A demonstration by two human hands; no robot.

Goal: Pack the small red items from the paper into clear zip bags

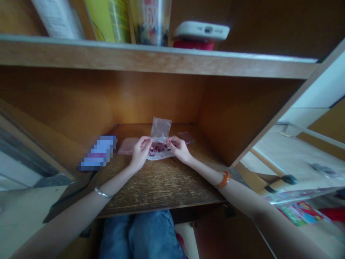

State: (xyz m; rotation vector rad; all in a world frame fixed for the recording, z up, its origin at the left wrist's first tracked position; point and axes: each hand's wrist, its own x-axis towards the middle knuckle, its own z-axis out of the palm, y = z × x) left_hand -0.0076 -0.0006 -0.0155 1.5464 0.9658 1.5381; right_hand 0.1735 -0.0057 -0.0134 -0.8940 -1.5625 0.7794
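My left hand (140,153) and my right hand (179,149) meet over the desk, with their fingers pinching a clear plastic bag (161,129) from either side. Its upper part stands up, and dark red and pink contents (157,148) show through the lower part. A flat pink packet (127,145) lies just beyond my left hand, and a small pinkish packet (185,137) lies beyond my right. A pixelated blue object (98,153) sits further left on the wooden desk (159,187).
A wooden shelf (159,59) spans overhead, holding a tumbler (151,23), a white device (201,31) and books. Wooden side panels enclose the desk. My jeans-covered knees (140,235) are below its front edge. The floor shows to the right.
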